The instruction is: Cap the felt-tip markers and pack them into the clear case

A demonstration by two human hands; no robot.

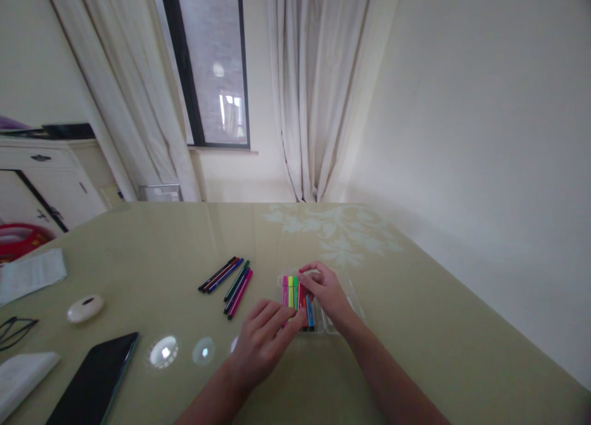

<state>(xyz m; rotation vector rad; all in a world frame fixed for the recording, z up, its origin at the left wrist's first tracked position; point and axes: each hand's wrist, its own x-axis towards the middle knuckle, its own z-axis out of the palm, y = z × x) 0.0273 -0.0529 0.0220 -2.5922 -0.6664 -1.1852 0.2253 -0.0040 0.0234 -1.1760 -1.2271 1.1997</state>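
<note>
Bright markers (290, 292) lie in a clear case (329, 325), just below the centre of the frame. The right hand (329, 291) pinches a red marker (300, 297) there; the left hand (266, 334) bends over the near ends, its grip impossible to tell. Loose markers (241, 294) lie left of the case, a black tablet (95, 382) at lower left.

I face a dark-framed window (215, 55) between pale curtains (318, 74), bright patches (231, 111) showing in its glass. A plain wall (484, 135) rises on my right; beyond my glossy table (152, 240), a white cabinet (69, 188) stands left.
</note>
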